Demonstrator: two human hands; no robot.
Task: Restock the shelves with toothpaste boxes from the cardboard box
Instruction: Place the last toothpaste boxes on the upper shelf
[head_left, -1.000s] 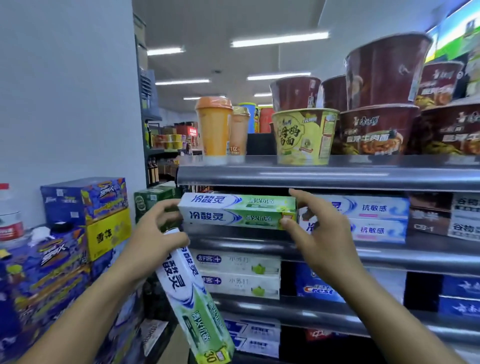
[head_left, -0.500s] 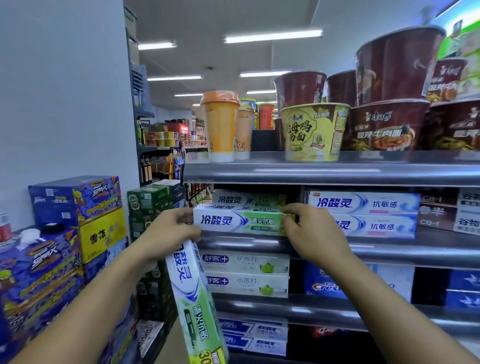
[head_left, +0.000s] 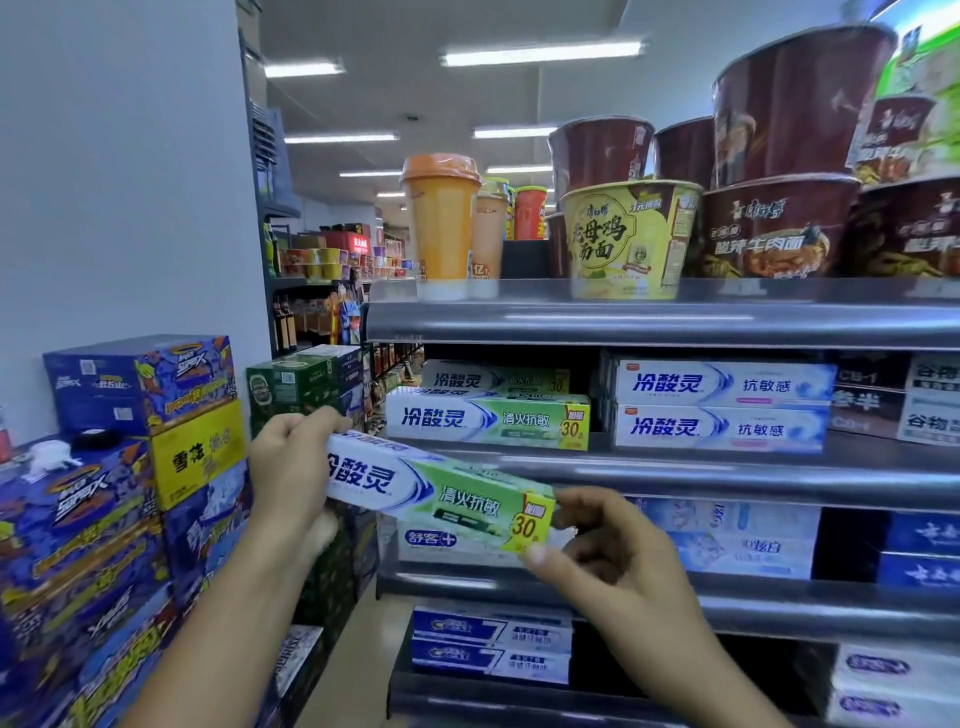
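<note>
Store aisle, grey metal shelving (head_left: 675, 470). Green-white toothpaste box (head_left: 441, 493) held in air in front of shelving edge, tilted, right end lower. Left hand (head_left: 293, 467) grips its left end, fingers curled over top. Right hand (head_left: 613, 551) pinches right end by yellow corner. Just above, matching green boxes (head_left: 488, 421) lie on shelving; blue-white boxes (head_left: 722, 405) beside them at right. Noodle bowls (head_left: 628, 239), orange cup (head_left: 439, 223) on top shelf (head_left: 623, 322). Printed cartons (head_left: 140, 384) stacked at left.

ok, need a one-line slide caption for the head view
Restocking: left hand and right hand hold a green-and-white toothpaste box by its ends in front of the shelf holding matching boxes.
</note>
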